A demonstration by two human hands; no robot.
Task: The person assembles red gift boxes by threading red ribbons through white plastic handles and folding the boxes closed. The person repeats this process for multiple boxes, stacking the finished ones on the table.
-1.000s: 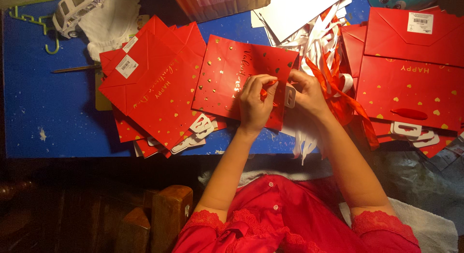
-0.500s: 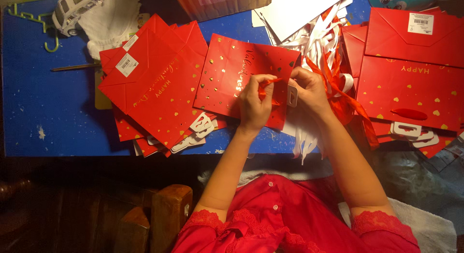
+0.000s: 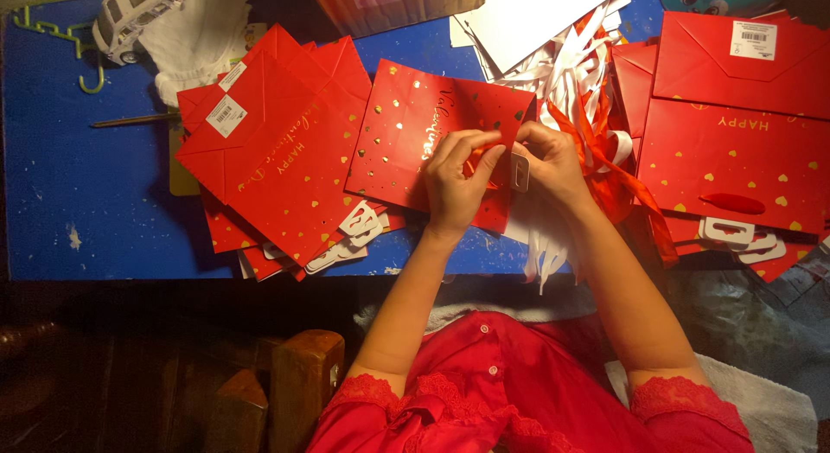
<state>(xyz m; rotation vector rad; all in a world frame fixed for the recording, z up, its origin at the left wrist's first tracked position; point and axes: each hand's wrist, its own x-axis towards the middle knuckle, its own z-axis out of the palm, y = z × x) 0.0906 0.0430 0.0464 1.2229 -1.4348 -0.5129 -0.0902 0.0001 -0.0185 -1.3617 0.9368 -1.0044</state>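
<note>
While pinched, one bag (image 3: 415, 137), two hands (image 3: 458, 181)

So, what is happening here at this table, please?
A person in a red top works at a blue table. Both hands meet at the right edge of a flat red gift bag with gold hearts. The left hand pinches the bag's edge, and the right hand holds a small white tag against it. Stacks of red bags lie at either side, with orange ribbons nearby.
</note>
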